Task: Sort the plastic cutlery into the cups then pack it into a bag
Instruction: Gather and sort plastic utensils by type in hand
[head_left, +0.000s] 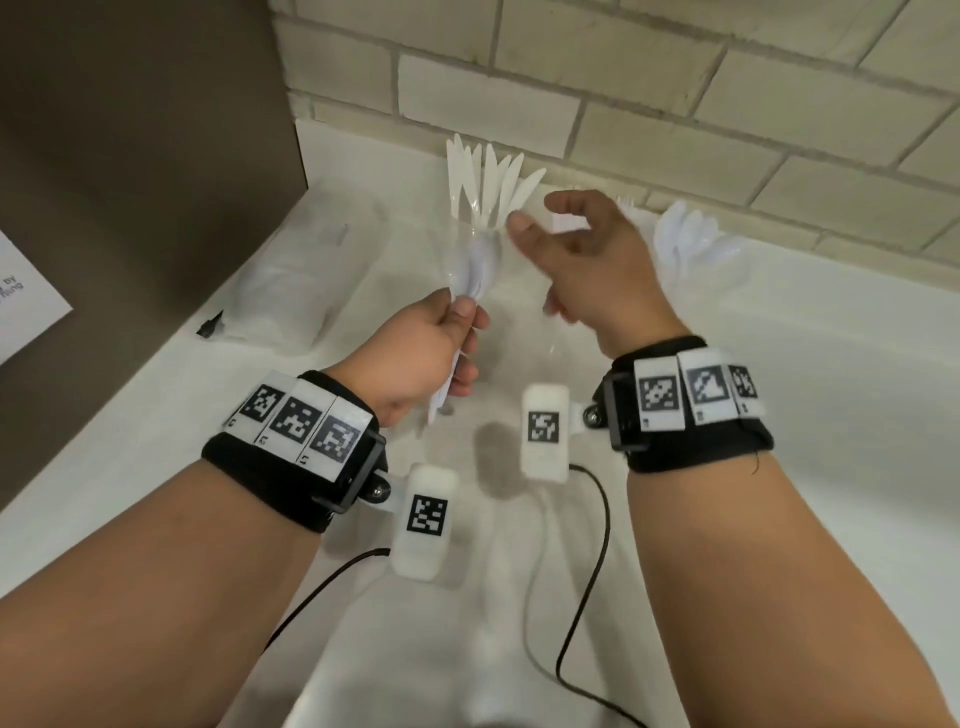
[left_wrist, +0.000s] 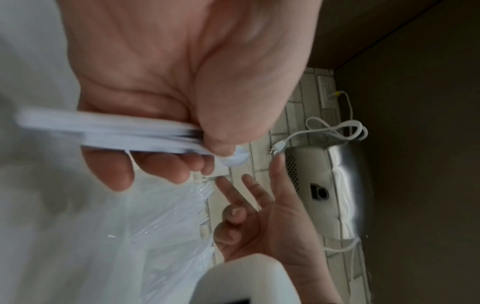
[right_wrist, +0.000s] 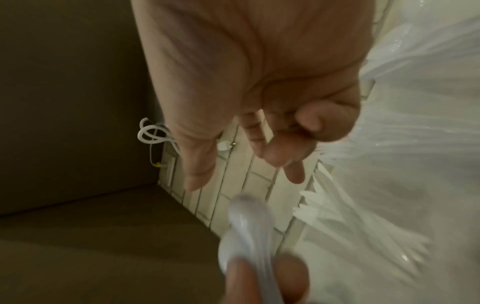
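My left hand (head_left: 447, 332) grips a bundle of white plastic spoons (head_left: 475, 265) by the handles, bowls pointing up and away; the left wrist view shows my thumb pressing the handles (left_wrist: 116, 133) against my fingers. My right hand (head_left: 540, 215) hovers just right of the spoon bowls (right_wrist: 246, 222), fingers loosely spread and holding nothing. Behind them, white knives (head_left: 488, 176) fan out of a clear cup by the wall. More spoons (head_left: 691, 239) stand in a cup at the right. Forks (head_left: 626, 202) are mostly hidden behind my right hand.
A clear plastic bag (head_left: 306, 270) lies on the white counter (head_left: 805, 415) at the left, with a small black clip (head_left: 210, 325) at its near end. A brown panel (head_left: 130, 156) bounds the left side and a tiled wall (head_left: 675, 104) the back. Black cables (head_left: 587, 571) trail from the wrist cameras.
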